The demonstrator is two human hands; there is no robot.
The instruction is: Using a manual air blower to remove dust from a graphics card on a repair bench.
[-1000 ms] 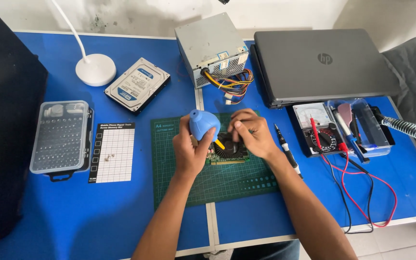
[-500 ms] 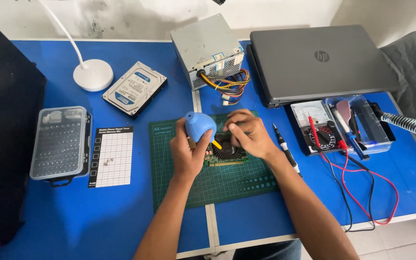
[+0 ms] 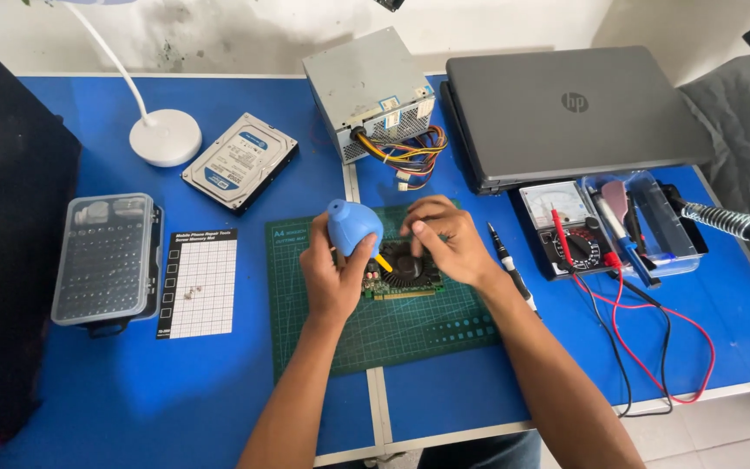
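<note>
Fingers of the left hand (image 3: 333,276) wrap closed around a blue rubber air blower (image 3: 353,227), its yellow nozzle aimed at the fan card (image 3: 405,269) on the green cutting mat (image 3: 375,326). The right hand (image 3: 444,243) rests curled on the fan, pinning it. A slip could let the nozzle strike the blades.

Left hand (image 3: 333,276) wrapped around a blue air blower (image 3: 353,227), yellow tip aimed at a small card with a round fan (image 3: 404,267). Right hand (image 3: 444,243) resting on top of that card. Green mat (image 3: 384,321) underneath, on a blue tabletop (image 3: 219,391). Grey laptop (image 3: 570,108) shut, far behind.
</note>
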